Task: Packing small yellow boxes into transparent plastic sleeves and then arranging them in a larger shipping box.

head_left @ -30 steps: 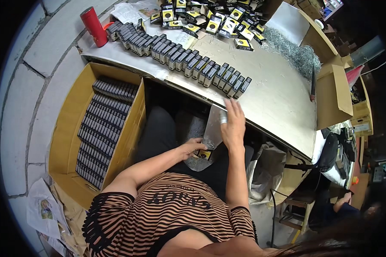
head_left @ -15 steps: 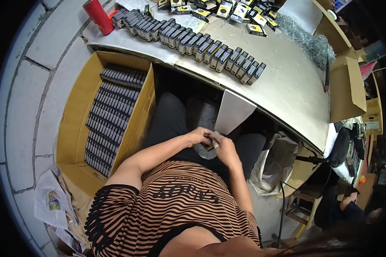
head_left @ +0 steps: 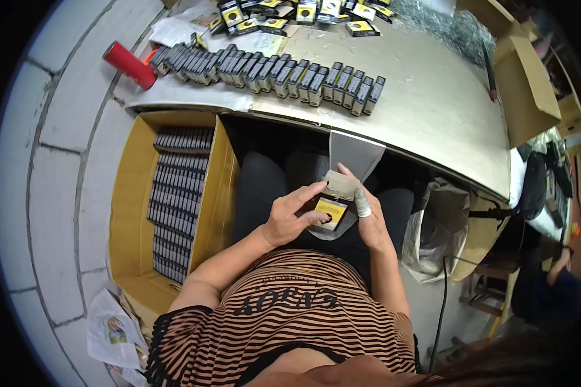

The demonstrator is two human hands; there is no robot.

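Observation:
Over my lap, both hands hold one small yellow-and-black cardboard box (head_left: 333, 208) with its pale grey end flap raised. My left hand (head_left: 289, 216) closes on the box from the left, the thumb over the yellow face and the index finger up by the flap. On the other side, my right hand (head_left: 372, 222) grips the box edge, with white tape around one finger. What the right fingers do behind the box is hidden. A grey block-like surface (head_left: 334, 233) shows below the hands between my knees, and a white panel (head_left: 358, 155) slopes down from the table edge.
Small upright boxes (head_left: 301, 80) form a long row on the metal-topped table (head_left: 432, 122), beside a red cylinder (head_left: 130, 66). Yellow-black boxes (head_left: 306, 11) and tangled wire (head_left: 455, 39) lie behind. A carton (head_left: 132, 213) of packed boxes stands left, a sack (head_left: 442, 226) right. Another person's hand (head_left: 557, 266) shows far right.
My hands have spread a little apart and tilted the small box so its yellow face and raised flap show; before, they were pinched together over it. The whole view has shifted slightly.

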